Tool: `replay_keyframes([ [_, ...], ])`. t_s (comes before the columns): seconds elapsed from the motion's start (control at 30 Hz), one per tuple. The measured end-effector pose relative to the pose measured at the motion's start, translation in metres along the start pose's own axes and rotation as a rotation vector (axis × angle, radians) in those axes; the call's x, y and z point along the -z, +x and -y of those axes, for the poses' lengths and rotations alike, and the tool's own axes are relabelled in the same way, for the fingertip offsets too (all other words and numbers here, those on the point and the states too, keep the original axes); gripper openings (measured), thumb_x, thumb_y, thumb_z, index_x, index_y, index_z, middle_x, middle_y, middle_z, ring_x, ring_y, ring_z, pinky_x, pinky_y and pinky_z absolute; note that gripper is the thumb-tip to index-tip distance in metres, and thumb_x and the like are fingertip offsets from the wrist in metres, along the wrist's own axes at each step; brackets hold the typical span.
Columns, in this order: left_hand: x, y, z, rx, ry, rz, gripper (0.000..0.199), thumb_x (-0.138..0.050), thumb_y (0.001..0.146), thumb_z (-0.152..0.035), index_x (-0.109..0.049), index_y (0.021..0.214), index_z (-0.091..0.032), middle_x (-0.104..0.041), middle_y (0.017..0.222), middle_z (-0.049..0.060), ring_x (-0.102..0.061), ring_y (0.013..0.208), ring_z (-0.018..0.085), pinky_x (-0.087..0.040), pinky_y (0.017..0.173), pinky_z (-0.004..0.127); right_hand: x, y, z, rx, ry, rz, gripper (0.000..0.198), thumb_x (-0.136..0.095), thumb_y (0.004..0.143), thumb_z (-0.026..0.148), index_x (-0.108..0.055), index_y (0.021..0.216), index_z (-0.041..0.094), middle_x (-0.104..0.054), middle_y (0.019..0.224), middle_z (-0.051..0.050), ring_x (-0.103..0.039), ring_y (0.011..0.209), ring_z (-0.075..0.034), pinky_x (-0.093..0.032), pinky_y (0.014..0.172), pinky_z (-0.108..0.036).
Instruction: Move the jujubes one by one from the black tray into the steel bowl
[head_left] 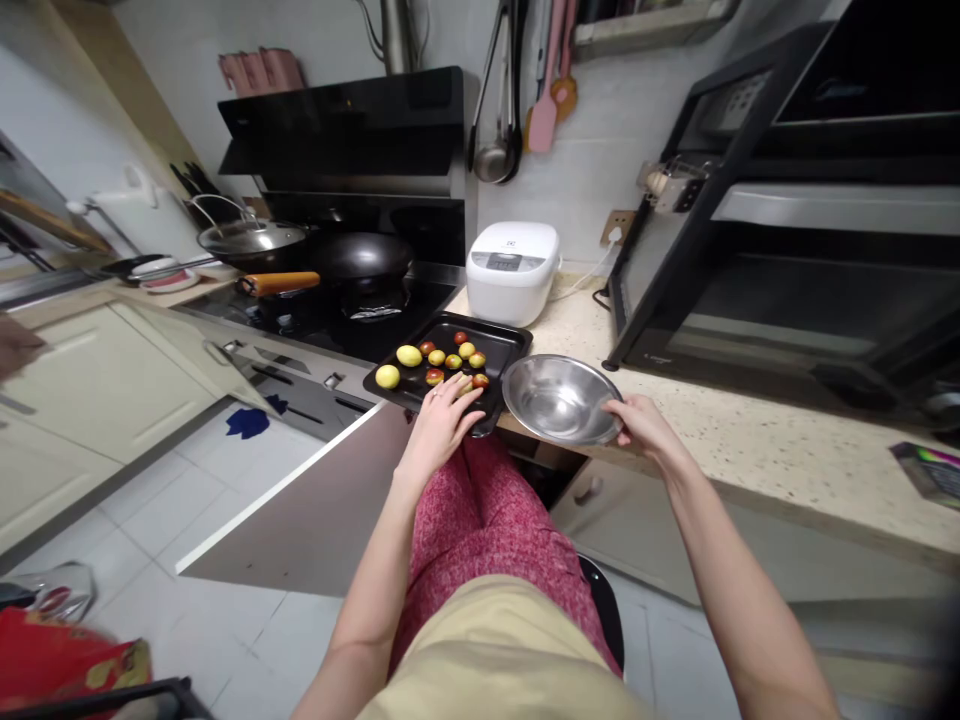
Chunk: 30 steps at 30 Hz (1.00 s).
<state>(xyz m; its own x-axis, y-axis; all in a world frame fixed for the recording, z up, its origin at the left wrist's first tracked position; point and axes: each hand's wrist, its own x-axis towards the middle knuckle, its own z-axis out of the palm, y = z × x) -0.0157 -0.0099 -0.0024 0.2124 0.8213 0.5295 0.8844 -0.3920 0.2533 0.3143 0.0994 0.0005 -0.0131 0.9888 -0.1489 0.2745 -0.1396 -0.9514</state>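
Note:
My right hand (637, 425) is closed on the near right rim of a shiny metal bowl (559, 395), whose inside holds nothing that I can see. The bowl sits at the counter's front edge, beside a black baking tray (510, 345). On the tray lie two yellow, lemon-like fruits (409, 356) and several small round red and yellow-green fruits, which look like jujubes (454, 361). My left hand (442, 420) reaches over the tray's front with fingers stretched out, the tips at the nearest small fruits (481, 381). Whether a fingertip presses on one is hidden.
A white rice cooker (512, 270) stands behind the tray. Left of it, a wok (360, 258) and a lidded pan (251, 240) sit on the stove. A cabinet door (300, 510) hangs open below the counter. A black oven (810, 290) is at the right.

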Motion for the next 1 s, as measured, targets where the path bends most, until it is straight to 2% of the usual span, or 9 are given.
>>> replay_keyframes([
  [0.13, -0.001, 0.023, 0.007, 0.047, 0.075, 0.058, 0.038, -0.055, 0.105, -0.030, -0.061, 0.142, -0.021, -0.058, 0.152, 0.014, -0.048, 0.148, 0.029, -0.042, 0.119, 0.048, 0.004, -0.003, -0.003, 0.020, 0.071, 0.007, 0.028, -0.072, 0.075, 0.039, -0.058, 0.062, 0.019, -0.052, 0.038, 0.000, -0.050, 0.030, -0.013, -0.035, 0.030, -0.020],
  [0.2, -0.002, 0.037, 0.010, 0.061, 0.117, 0.121, 0.039, -0.060, 0.102, -0.027, -0.062, 0.140, -0.020, -0.059, 0.151, 0.015, -0.050, 0.145, 0.030, -0.042, 0.119, 0.047, 0.007, -0.009, -0.004, 0.062, 0.115, -0.029, 0.029, -0.068, 0.081, 0.045, -0.066, 0.079, 0.016, -0.056, 0.042, 0.001, -0.055, 0.035, -0.014, -0.039, 0.034, -0.020],
  [0.33, -0.009, 0.063, 0.011, 0.084, 0.176, 0.233, 0.040, -0.065, 0.099, -0.027, -0.062, 0.138, -0.018, -0.066, 0.140, 0.015, -0.060, 0.132, 0.029, -0.046, 0.112, 0.042, 0.007, -0.038, -0.010, 0.280, 0.218, -0.321, 0.042, -0.062, 0.087, 0.044, -0.068, 0.117, 0.015, -0.060, 0.052, 0.004, -0.057, 0.041, -0.013, -0.042, 0.040, -0.021],
  [0.43, -0.018, 0.076, 0.010, 0.081, 0.205, 0.264, 0.033, -0.068, 0.096, -0.021, -0.068, 0.129, -0.015, -0.073, 0.125, 0.016, -0.068, 0.115, 0.029, -0.049, 0.106, 0.045, -0.004, -0.073, -0.018, 0.469, 0.226, -0.524, 0.037, -0.060, 0.089, 0.039, -0.071, 0.116, 0.016, -0.062, 0.058, 0.003, -0.059, 0.045, -0.014, -0.045, 0.044, -0.023],
  [0.57, -0.029, 0.086, 0.011, 0.043, 0.189, 0.271, 0.015, -0.065, 0.096, -0.012, -0.073, 0.108, -0.014, -0.076, 0.103, 0.012, -0.072, 0.097, 0.025, -0.054, 0.097, 0.039, -0.024, -0.114, -0.029, 0.582, -0.011, -0.608, 0.031, -0.052, 0.098, 0.036, -0.074, 0.110, 0.019, -0.067, 0.065, -0.001, -0.067, 0.057, -0.017, -0.055, 0.062, -0.028],
  [0.7, -0.021, 0.089, 0.008, 0.030, 0.146, 0.205, 0.017, -0.059, 0.099, -0.013, -0.071, 0.110, -0.015, -0.073, 0.108, 0.012, -0.072, 0.101, 0.024, -0.056, 0.094, 0.036, -0.037, -0.137, -0.030, 0.789, -0.252, -0.610, 0.026, -0.052, 0.099, 0.028, -0.078, 0.100, 0.025, -0.075, 0.070, -0.003, -0.070, 0.058, -0.018, -0.059, 0.067, -0.030],
  [0.77, -0.012, 0.082, -0.001, 0.047, 0.062, 0.085, 0.022, -0.059, 0.100, -0.015, -0.069, 0.120, -0.016, -0.072, 0.118, 0.013, -0.071, 0.108, 0.025, -0.056, 0.098, 0.038, -0.044, -0.142, -0.025, 0.937, -0.292, -0.580, 0.025, -0.054, 0.098, 0.022, -0.079, 0.101, 0.026, -0.077, 0.072, -0.002, -0.072, 0.058, -0.017, -0.060, 0.065, -0.028],
  [0.9, 0.002, 0.046, -0.041, 0.110, -0.340, -0.221, 0.031, -0.066, 0.099, -0.028, -0.069, 0.129, -0.020, -0.073, 0.128, 0.011, -0.070, 0.117, 0.025, -0.056, 0.107, 0.041, -0.061, -0.144, -0.011, 1.183, -0.346, -0.496, 0.034, -0.058, 0.097, 0.010, -0.075, 0.121, 0.027, -0.082, 0.094, -0.002, -0.078, 0.079, -0.017, -0.064, 0.081, -0.029],
  [1.0, -0.001, 0.012, -0.076, 0.256, -0.650, -0.198, 0.036, -0.072, 0.096, -0.036, -0.071, 0.129, -0.021, -0.076, 0.127, 0.010, -0.076, 0.106, 0.024, -0.062, 0.098, 0.036, -0.076, -0.142, -0.004, 1.256, -0.367, -0.401, 0.045, -0.063, 0.097, 0.010, -0.065, 0.139, 0.026, -0.079, 0.115, -0.007, -0.077, 0.102, -0.021, -0.063, 0.094, -0.034],
])
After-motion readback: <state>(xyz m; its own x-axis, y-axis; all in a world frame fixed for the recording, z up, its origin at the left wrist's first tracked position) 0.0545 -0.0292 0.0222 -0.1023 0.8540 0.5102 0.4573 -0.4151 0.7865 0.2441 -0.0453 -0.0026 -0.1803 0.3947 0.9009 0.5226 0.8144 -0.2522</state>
